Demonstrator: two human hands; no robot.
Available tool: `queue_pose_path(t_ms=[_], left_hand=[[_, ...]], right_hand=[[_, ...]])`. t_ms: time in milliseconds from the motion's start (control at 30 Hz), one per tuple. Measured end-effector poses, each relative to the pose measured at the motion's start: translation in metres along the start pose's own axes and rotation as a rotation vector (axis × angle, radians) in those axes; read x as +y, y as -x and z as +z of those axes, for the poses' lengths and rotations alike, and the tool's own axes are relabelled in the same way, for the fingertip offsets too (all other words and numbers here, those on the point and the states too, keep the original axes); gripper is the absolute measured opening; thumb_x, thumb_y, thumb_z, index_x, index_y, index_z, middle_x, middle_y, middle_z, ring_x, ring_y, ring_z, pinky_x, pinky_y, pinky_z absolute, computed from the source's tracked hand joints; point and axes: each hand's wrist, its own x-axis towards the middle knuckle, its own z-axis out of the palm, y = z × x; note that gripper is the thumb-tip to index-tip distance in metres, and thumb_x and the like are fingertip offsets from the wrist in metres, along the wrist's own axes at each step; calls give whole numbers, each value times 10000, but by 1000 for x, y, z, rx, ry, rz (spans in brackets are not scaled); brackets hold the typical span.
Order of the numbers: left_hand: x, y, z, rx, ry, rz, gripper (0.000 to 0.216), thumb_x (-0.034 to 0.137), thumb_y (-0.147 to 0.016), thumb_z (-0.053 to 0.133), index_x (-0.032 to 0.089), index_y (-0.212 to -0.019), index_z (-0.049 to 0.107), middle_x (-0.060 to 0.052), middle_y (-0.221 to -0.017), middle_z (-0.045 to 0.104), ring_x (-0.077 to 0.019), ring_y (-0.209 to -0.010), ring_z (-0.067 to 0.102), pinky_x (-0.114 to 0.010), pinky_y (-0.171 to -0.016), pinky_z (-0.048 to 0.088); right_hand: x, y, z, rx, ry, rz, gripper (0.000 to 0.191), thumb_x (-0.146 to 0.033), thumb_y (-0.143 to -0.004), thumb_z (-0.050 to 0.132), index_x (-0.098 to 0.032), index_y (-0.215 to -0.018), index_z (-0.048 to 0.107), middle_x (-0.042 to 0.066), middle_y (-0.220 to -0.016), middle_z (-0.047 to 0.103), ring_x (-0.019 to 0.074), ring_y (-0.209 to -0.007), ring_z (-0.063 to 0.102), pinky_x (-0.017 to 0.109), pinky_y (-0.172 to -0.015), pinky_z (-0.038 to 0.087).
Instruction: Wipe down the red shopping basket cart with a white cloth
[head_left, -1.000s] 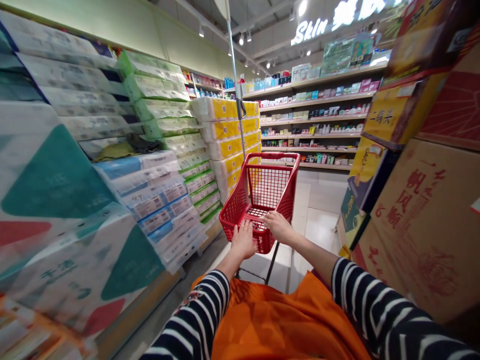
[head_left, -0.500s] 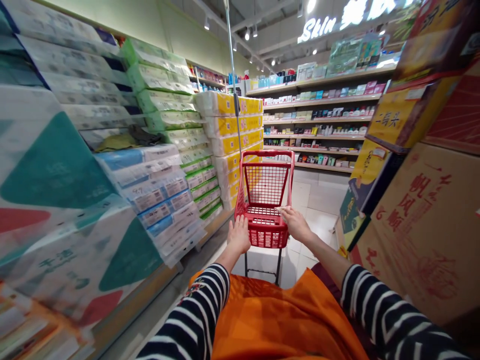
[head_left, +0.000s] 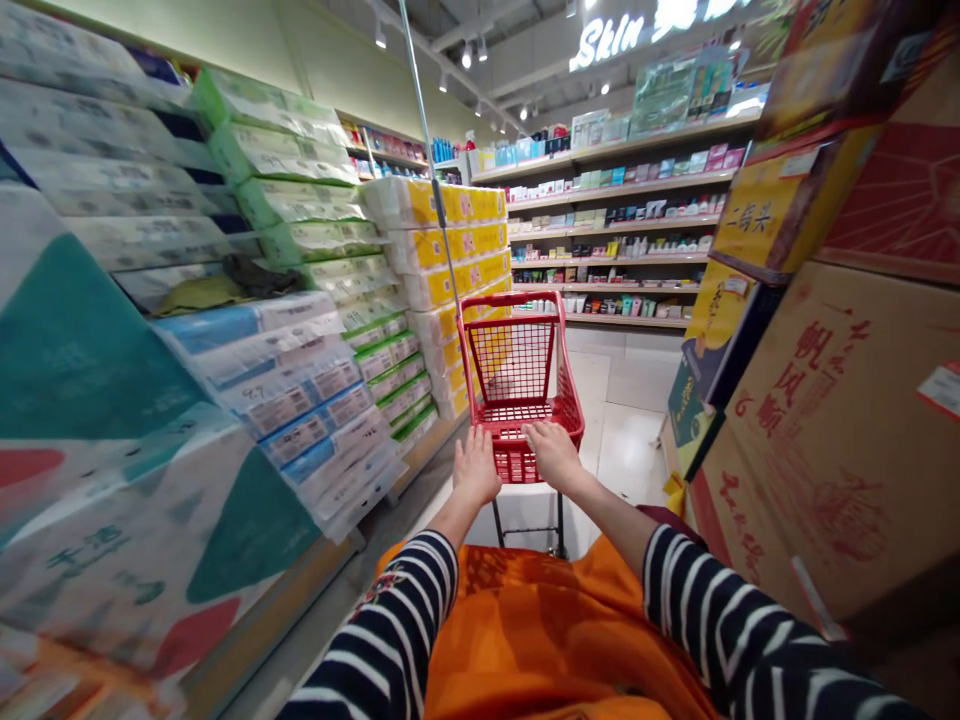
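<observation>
A small red shopping cart (head_left: 517,370) with a mesh basket stands in the aisle straight ahead of me. My left hand (head_left: 475,468) grips the near rim of the cart at its left corner. My right hand (head_left: 553,455) holds the same rim a little to the right. Both sets of fingers curl over the handle edge. A thin metal pole (head_left: 435,180) rises from the cart toward the ceiling. The basket looks empty. My sleeves are striped navy and white, over an orange apron (head_left: 547,640).
Stacked packs of toilet paper and tissues (head_left: 285,360) line the left side, yellow packs (head_left: 450,250) further on. Large cardboard boxes (head_left: 825,420) crowd the right. Shelves of toiletries (head_left: 622,240) cross the far end. Light floor tiles (head_left: 622,440) run ahead.
The cart swung from angled to the right to pointing straight ahead and slightly left. My right hand slid leftward along the rim, closer to my left hand.
</observation>
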Motion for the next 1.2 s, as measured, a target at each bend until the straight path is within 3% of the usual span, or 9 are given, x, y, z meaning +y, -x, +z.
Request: queue_pose_path(t_ms=[167, 233, 467, 567, 767, 833, 967, 1067, 1200], left_hand=[[-4, 1, 4, 23, 70, -33, 773, 243, -733, 516, 58, -1430, 237, -149, -1543, 122, -272, -1424, 87, -462, -1143, 142], [-4, 1, 4, 19, 88, -30, 794, 243, -719, 534, 54, -1429, 233, -155, -1543, 120, -276, -1423, 87, -453, -1142, 154], [-14, 2, 8, 52, 98, 16, 752, 211, -762, 491, 17, -1431, 207, -167, -1534, 159, -253, -1418, 126, -375, -1138, 205], [-19, 2, 10, 51, 75, 32, 746, 165, -734, 502, 38, -1422, 244, -164, -1536, 151, -265, -1417, 131, -407, -1135, 208], [-19, 0, 14, 92, 137, 51, 763, 139, -678, 532, 20, -1392, 290, -198, -1522, 177, -295, -1410, 151, -442, -1130, 222], [-19, -2, 18, 120, 204, 48, 782, 149, -667, 550, -5, -1387, 283, -218, -1513, 193, -303, -1409, 143, -428, -1134, 229], [-26, -7, 27, 201, 344, 77, 779, 169, -717, 513, 5, -1415, 208, -217, -1494, 255, -272, -1398, 201, -413, -1135, 261], [-33, -8, 28, 179, 323, 118, 735, 125, -744, 441, 31, -1428, 191, -194, -1496, 266, -244, -1385, 248, -409, -1134, 267], [-33, -6, 21, 134, 211, 85, 712, 85, -743, 405, 8, -1424, 210, -185, -1503, 254, -233, -1397, 215, -380, -1139, 244]], right_hand=[[31, 4, -3, 37, 31, 105, 359, -185, -928, 329, -115, -1172, 583, 145, -1159, 589, 252, -1104, 478, 355, -977, 294], [20, 0, 0, 21, 23, 85, 368, -168, -927, 323, -112, -1195, 570, 151, -1182, 581, 252, -1124, 469, 364, -976, 297], [-60, -16, 18, 41, -40, -70, 434, -153, -928, 327, -126, -1343, 451, 145, -1360, 478, 249, -1261, 381, 403, -1042, 258], [-51, -12, 16, 20, -25, -114, 456, -162, -929, 322, -122, -1371, 422, 131, -1395, 448, 259, -1284, 362, 401, -1062, 245], [-1, 2, 7, 7, 34, 69, 459, -156, -928, 291, -77, -1355, 440, 173, -1378, 456, 277, -1273, 382, 428, -1056, 262], [-8, 1, 12, 32, 15, 73, 463, -159, -932, 282, -75, -1364, 425, 176, -1391, 441, 276, -1286, 369, 445, -1062, 255], [-56, -11, 25, 56, -59, -17, 469, -164, -938, 292, -90, -1391, 384, 157, -1420, 414, 257, -1315, 344, 436, -1089, 233], [-82, -21, 28, 31, -85, -84, 475, -134, -923, 320, -96, -1392, 384, 154, -1431, 399, 237, -1322, 344, 419, -1102, 224], [-60, -16, 22, 16, -38, -152, 459, -151, -932, 309, -127, -1378, 416, 128, -1424, 419, 240, -1325, 340, 411, -1096, 233]])
